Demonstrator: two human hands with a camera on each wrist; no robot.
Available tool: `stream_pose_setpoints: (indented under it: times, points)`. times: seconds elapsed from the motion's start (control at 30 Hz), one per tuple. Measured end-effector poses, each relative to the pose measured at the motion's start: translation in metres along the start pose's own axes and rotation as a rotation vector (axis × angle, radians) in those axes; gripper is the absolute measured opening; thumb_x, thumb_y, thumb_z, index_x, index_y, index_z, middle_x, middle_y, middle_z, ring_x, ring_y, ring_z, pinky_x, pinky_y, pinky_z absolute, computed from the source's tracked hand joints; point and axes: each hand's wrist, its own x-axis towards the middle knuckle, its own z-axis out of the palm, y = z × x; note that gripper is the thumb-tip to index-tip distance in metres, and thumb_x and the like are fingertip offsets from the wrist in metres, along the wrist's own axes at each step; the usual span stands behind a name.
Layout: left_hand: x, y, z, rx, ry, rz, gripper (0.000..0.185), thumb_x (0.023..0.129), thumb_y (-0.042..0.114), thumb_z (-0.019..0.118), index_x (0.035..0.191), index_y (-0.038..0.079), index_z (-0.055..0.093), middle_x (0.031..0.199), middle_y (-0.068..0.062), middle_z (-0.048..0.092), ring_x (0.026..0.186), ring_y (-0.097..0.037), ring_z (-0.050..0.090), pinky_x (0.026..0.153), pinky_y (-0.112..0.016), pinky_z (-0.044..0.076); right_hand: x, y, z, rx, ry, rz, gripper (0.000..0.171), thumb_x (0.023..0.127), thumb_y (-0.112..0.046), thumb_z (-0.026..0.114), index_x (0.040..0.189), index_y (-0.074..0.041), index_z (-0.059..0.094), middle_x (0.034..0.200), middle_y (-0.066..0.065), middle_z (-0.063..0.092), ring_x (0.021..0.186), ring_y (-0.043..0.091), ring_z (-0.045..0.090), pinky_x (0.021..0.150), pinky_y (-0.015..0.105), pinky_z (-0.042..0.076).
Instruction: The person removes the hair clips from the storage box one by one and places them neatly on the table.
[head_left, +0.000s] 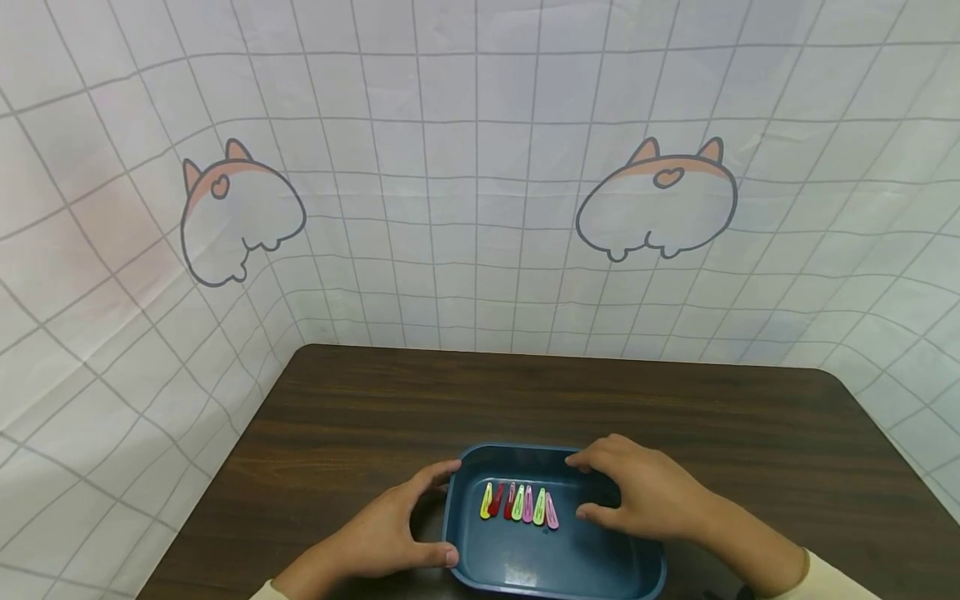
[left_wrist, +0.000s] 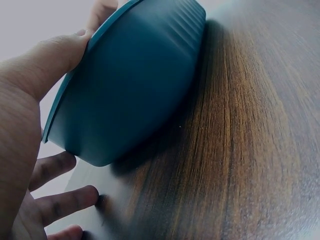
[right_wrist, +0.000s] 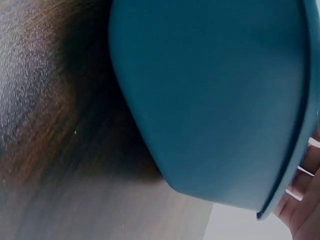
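Note:
A blue plastic tray (head_left: pixel 585 575) rests on the table at the near middle. Inside it, snap hair clips (head_left: pixel 527 504) in yellow, red, green and pink lie side by side in a row on the left half. My left hand (head_left: pixel 393 525) holds the tray's left end, thumb on the rim and index finger at the far corner. In the left wrist view the thumb (left_wrist: pixel 60 57) presses the rim while the lower fingers spread below. Over the tray's right half is my right hand (head_left: pixel 645 492), fingers bent loosely, nothing visible between thumb and index finger.
The dark wood table (head_left: pixel 360 400) extends behind and to both sides of the tray. A white grid-patterned curtain (head_left: pixel 465 208) with cartoon animal prints surrounds the table. A small dark object (head_left: pixel 744 593) shows at the bottom edge near the right forearm.

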Motion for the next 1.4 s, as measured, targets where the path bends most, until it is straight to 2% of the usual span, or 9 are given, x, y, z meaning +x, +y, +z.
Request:
stream_pose_setpoints:
  times: [0.23,0.5,0.93,1.17,1.4]
  points:
    - [0.0,-0.001,0.0,-0.003,0.005,0.008,0.097,0.081,0.056,0.082,0.159,0.04,0.026,0.154,0.001,0.047,0.134,-0.03,0.052,0.105,-0.069,0.036,0.004,-0.007,0.003,0.002,-0.087,0.056,0.056,0.089,-0.053,0.076,0.134,-0.019,0.066,0.118,-0.01,0.065,0.106,0.01,0.061,0.085,0.041,0.057]
    - [0.0,0.0,0.0,0.003,0.004,0.008,0.097,0.081,0.057,0.082,0.159,0.039,0.026,0.153,0.001,0.047,0.133,-0.03,0.052,0.105,-0.069,0.036,0.011,-0.01,0.009,0.026,-0.144,0.101,0.059,0.088,-0.055,0.076,0.134,-0.02,0.065,0.119,-0.006,0.067,0.108,0.014,0.063,0.089,0.047,0.056]
    - [0.0,-0.002,0.001,-0.012,-0.001,0.005,0.096,0.082,0.055,0.083,0.159,0.039,0.027,0.153,0.0,0.048,0.134,-0.03,0.052,0.105,-0.07,0.036,0.018,-0.015,0.022,0.028,-0.172,0.093,0.06,0.089,-0.059,0.072,0.133,-0.02,0.066,0.101,-0.015,0.063,0.088,0.004,0.057,0.074,0.035,0.055]
    - [-0.001,-0.001,0.001,-0.021,-0.003,0.0,0.096,0.082,0.054,0.083,0.159,0.038,0.028,0.152,0.001,0.048,0.134,-0.03,0.051,0.105,-0.07,0.036,0.021,-0.019,0.025,0.023,-0.197,0.119,0.062,0.087,-0.064,0.071,0.132,-0.02,0.067,0.096,-0.016,0.063,0.087,0.005,0.057,0.075,0.039,0.056]
    - [-0.001,-0.001,0.001,-0.023,-0.003,-0.008,0.095,0.082,0.054,0.083,0.159,0.039,0.028,0.152,0.0,0.048,0.134,-0.031,0.051,0.105,-0.071,0.035,0.024,-0.019,0.029,-0.01,-0.19,0.097,0.061,0.086,-0.061,0.074,0.13,-0.018,0.068,0.091,-0.015,0.062,0.082,0.004,0.056,0.069,0.036,0.054]
